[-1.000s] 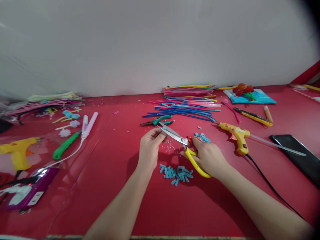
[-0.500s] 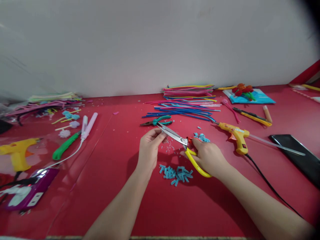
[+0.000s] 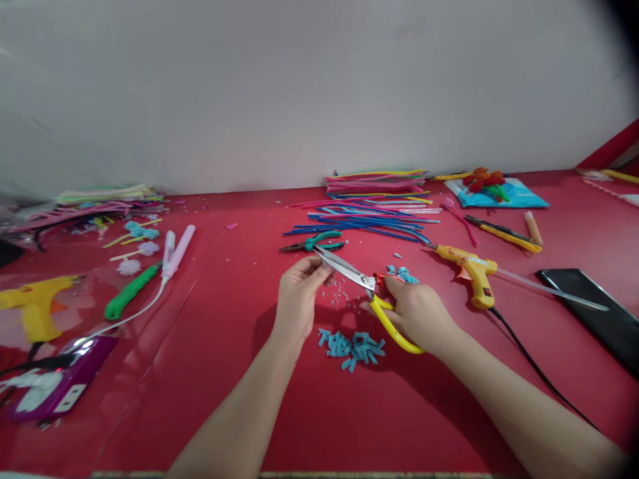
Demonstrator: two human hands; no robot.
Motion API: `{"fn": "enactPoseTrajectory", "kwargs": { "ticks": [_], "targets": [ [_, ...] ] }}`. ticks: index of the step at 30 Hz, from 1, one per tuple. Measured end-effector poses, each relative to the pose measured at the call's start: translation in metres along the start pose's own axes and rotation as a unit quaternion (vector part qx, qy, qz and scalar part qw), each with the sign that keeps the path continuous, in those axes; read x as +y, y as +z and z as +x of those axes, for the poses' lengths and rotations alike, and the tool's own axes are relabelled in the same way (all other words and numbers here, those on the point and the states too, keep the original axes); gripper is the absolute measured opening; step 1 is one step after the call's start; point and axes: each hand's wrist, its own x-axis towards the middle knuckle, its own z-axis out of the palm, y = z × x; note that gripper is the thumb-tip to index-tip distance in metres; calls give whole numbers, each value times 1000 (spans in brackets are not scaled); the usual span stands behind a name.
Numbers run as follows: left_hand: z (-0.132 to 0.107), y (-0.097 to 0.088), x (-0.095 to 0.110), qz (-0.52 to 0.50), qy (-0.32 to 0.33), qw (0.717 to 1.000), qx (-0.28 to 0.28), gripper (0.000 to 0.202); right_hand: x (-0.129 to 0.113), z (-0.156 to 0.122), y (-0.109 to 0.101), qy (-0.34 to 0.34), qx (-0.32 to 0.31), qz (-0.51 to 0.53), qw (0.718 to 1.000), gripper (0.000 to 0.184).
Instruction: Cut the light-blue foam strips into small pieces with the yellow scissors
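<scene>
My right hand (image 3: pixel 417 311) is closed round the yellow and red handles of a pair of scissors (image 3: pixel 349 269). The blades point up and left, with their tips at the fingers of my left hand (image 3: pixel 299 293). Those fingers are pinched together at the blades; what they hold is mostly hidden, perhaps a small blue piece. Below the hands lies a pile of short blue pipe cleaner pieces (image 3: pixel 352 347). A second small blue heap (image 3: pixel 402 274) sits behind my right hand, and fine clippings (image 3: pixel 339 293) are scattered between the hands.
Green-handled pliers (image 3: pixel 319 241) lie just beyond the blades. Pipe cleaners (image 3: pixel 369 216) are spread at the back. Rightward are a yellow glue gun (image 3: pixel 469 269), a utility knife (image 3: pixel 504 233) and a phone (image 3: pixel 594 313). Leftward are another glue gun (image 3: pixel 42 303), a pink hair straightener (image 3: pixel 174 253) and a purple power strip (image 3: pixel 84 376).
</scene>
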Motion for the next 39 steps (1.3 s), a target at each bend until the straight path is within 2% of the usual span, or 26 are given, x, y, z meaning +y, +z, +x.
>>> {"fn": "enactPoseTrajectory", "kwargs": {
  "ticks": [10,13,15,18,22,24,27,31,35,39],
  "targets": [
    [-1,-1,2,34,17,999,-9,13,3,1,-4,13,-7,-8,1000,38],
    [-1,0,2,37,-2,999,-22,13,2,2,-4,32,-4,44,998,33],
    [-3,3,0,44,-31,997,-60,13,-1,3,-3,55,10,125,991,28],
    [-8,8,-4,64,-80,985,-141,12,-5,4,-5,86,26,287,954,22],
    [-14,13,-7,100,-123,962,-224,13,-9,3,-11,118,-6,481,869,17],
    [-15,14,-6,112,-136,950,-257,14,-9,1,-13,120,-28,533,837,17],
    [-15,14,-5,122,-142,941,-280,13,-9,0,-14,114,-50,560,819,16],
    [-16,16,-7,148,-128,947,-253,12,-9,0,-10,115,-41,534,836,13],
    [-20,19,-9,186,-101,953,-217,13,-9,2,-4,107,0,479,872,15],
    [-20,19,-9,175,-86,960,-199,11,-5,4,0,77,27,404,911,22]
  ]
}}
